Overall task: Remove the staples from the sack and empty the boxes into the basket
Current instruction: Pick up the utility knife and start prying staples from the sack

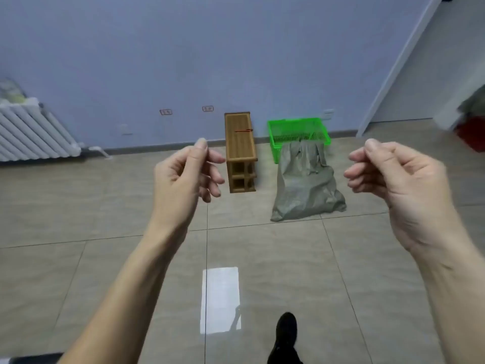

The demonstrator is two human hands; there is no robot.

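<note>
Both our hands are raised in front of us, well apart and holding nothing: our left hand (183, 174) has its fingers loosely curled, thumb up, and our right hand (393, 177) is curled the same relaxed way. Between them, farther off on the tiled floor (131, 258), the grey-green sack (307, 190) stands slumped, its long axis running from us towards the wall, its narrow top leaning on the near rim of the green basket (273, 135). Just left of it stands a wooden rack (240, 143), a thin red tool (244, 130) lying across its top. Our dark shoe (286, 334) shows below.
</note>
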